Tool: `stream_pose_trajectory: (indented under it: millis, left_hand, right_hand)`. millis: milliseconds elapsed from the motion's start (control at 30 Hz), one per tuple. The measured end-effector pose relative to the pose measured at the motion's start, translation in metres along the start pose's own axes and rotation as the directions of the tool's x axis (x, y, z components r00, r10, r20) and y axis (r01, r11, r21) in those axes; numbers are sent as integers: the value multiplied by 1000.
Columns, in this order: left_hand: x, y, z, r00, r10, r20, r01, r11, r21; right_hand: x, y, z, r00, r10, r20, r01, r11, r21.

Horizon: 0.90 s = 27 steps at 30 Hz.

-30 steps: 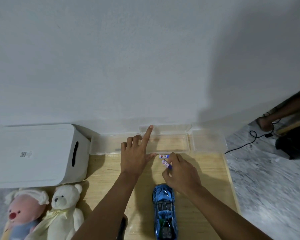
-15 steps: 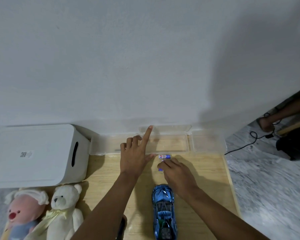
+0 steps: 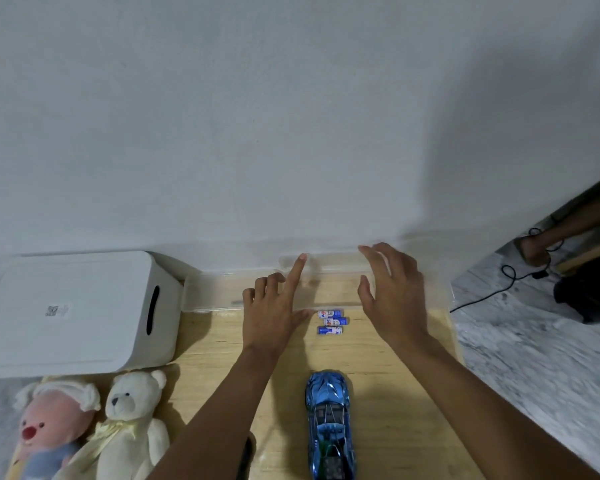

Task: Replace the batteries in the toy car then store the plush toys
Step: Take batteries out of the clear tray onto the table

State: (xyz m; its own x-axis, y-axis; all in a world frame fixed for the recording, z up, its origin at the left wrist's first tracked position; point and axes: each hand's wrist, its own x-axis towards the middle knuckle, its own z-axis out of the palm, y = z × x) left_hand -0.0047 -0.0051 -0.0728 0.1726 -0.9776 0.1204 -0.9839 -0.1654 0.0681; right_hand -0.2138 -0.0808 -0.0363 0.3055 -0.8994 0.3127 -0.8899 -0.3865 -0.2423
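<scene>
Pale wood makes up the table top, seen from the head camera; its far edge meets a white wall and its right edge drops to a grey marbled floor. A clear plastic tray lies along the far edge, against the wall. A white lidded storage box fills the left side, with a dark handle slot facing the middle.

Three blue-and-white batteries lie side by side on the wood just in front of the tray, each crosswise, touching nothing but the table. The left hand rests just to their left, index finger stretched up over the tray, the other fingers curled, the thumb tip close to the nearest battery; it grips nothing. The right hand hovers to their right over the tray's right part, fingers spread and empty.

One blue toy car sits on the near side of the table between the forearms, nose toward the batteries, with bare wood between them. Open wood also lies right of the car up to the table edge.

Two plush toys lie at the lower left, side by side and touching: a pink plush in a white cap and a white teddy bear.
</scene>
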Motion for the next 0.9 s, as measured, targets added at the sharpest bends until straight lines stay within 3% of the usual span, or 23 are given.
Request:
stream_pose_trajectory:
  millis: [100,267,500,900]
  left_hand:
    - [-1,1,-1,1000,7,-14,-7,1000,-3]
    - [-5,-1,-1,998,20,-53,-20,1000,-8]
    - [-32,-4,1,993,7,-119,-12,999,-39]
    - [-28,1,1,999,13,45,-14,1000,21]
  right_hand:
    - [6,5,5,997,-78,-22,76,994,-74]
    - [7,4,6,992,-73,-100,66,996,-63]
    - [-27,7,8,994,-99,-52,97,995,-37]
    - [-42,5,20,993,-101,69,107,989,-103]
